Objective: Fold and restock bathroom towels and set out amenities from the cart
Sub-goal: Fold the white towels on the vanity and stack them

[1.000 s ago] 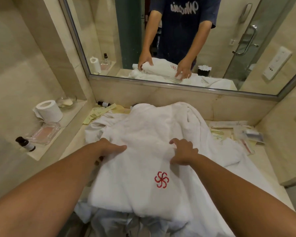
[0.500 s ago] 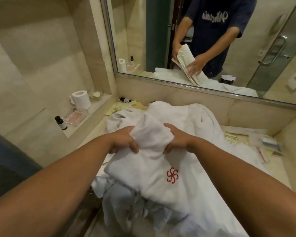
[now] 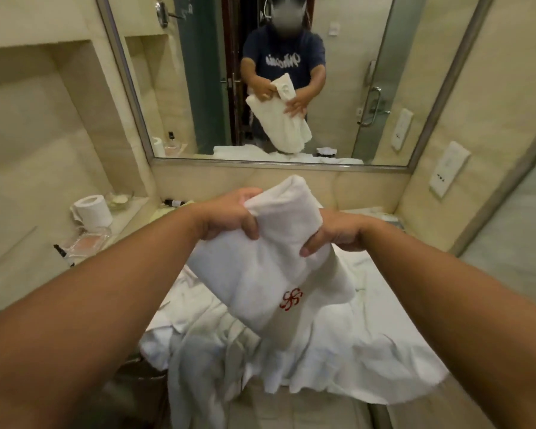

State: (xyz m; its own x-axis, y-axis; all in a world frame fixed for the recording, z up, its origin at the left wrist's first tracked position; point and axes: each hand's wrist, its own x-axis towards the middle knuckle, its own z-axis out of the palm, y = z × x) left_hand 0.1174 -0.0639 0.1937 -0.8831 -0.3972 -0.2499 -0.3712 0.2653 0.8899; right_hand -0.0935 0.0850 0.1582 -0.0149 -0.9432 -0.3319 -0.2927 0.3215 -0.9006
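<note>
A folded white towel (image 3: 260, 274) with a red embroidered emblem hangs lifted above the vanity counter. My left hand (image 3: 229, 218) grips its upper left edge, fingers curled over the cloth. My right hand (image 3: 331, 235) holds the upper right side with the thumb pressed on the front. Below the towel, more white towels (image 3: 338, 351) lie crumpled over the counter and droop off its front edge. Most of the amenities on the counter are hidden behind the raised towel.
A toilet roll (image 3: 93, 209), a clear tray (image 3: 87, 243) and a small dark bottle (image 3: 63, 253) stand on the left ledge. Another small bottle (image 3: 174, 202) lies by the back wall. The mirror (image 3: 260, 88) shows the person; a wall panel (image 3: 447, 168) is at right.
Both hands went from pressing the towel flat on the pile to gripping its top and lifting it up off the counter. The view tilted upward.
</note>
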